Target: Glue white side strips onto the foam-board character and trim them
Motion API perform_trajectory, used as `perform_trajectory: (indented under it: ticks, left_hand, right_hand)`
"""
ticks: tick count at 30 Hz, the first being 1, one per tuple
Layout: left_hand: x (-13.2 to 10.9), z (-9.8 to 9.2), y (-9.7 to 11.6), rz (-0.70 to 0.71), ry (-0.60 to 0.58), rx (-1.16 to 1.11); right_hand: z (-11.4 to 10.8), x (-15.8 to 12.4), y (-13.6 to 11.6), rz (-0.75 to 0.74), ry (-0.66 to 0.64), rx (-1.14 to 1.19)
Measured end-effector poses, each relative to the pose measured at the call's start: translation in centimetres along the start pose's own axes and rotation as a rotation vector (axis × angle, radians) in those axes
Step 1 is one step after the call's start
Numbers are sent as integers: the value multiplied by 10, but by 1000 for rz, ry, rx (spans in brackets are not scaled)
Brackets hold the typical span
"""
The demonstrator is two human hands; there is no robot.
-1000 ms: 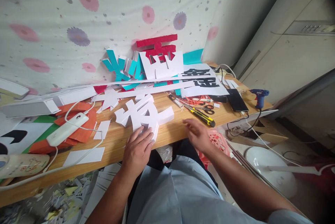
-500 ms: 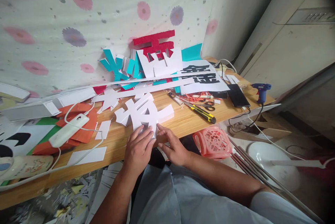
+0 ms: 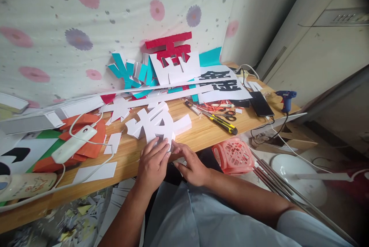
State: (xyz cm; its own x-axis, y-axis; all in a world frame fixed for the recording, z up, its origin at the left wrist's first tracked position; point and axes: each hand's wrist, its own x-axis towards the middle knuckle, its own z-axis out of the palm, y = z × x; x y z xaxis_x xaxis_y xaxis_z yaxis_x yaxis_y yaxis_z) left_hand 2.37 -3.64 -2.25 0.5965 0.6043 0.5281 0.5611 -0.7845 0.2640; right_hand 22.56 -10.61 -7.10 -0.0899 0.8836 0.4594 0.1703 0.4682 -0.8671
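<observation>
A white three-dimensional cut-out character [image 3: 166, 128], thick like foam board, lies at the table's front edge. My left hand [image 3: 153, 162] lies over its near end and grips it, fingers pressed together on the top face. At the right side of that end is my right hand [image 3: 192, 165], its fingertips touching the side edge and its thumb held apart below. The near end of the character is partly hidden under my left fingers. A white block-like arm [image 3: 183, 124] juts out to the right of the character.
Behind lie long white strips [image 3: 161, 86], a red character [image 3: 170, 49] and turquoise pieces [image 3: 123, 72]. To the right are a yellow-black utility knife [image 3: 222, 124], scissors [image 3: 230, 115], a phone [image 3: 261, 104] and a blue glue gun [image 3: 286, 99]. A white power strip [image 3: 75, 144] stands left; a pink basket [image 3: 235, 155] is below.
The fingers of my right hand have moved in slightly against the side of the white character. My left hand stays in place on it. The view has shifted a little.
</observation>
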Motion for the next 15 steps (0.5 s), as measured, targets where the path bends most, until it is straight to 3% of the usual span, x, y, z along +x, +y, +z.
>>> perform_trajectory:
  ticks: [6,9,11,13,15]
  left_hand:
    - [-2,-6,2,-36,-56,-53]
    - [-3,-7,1,-68,-66,-86]
    - [-3,-7,1,-85,-70,-94]
    - [-3,-7,1,-93,-71,-99]
    - [-3,-6,1,-97,-68,-108]
  right_hand:
    - [-10,-9,-17,49,-62,71]
    - [-18,-18,-22,190,-85,293]
    - [-24,-22,-22,382,15,623]
    - [-31,-21,-20,554,197,918]
    - [-40,-17,-19,616,316,1051]
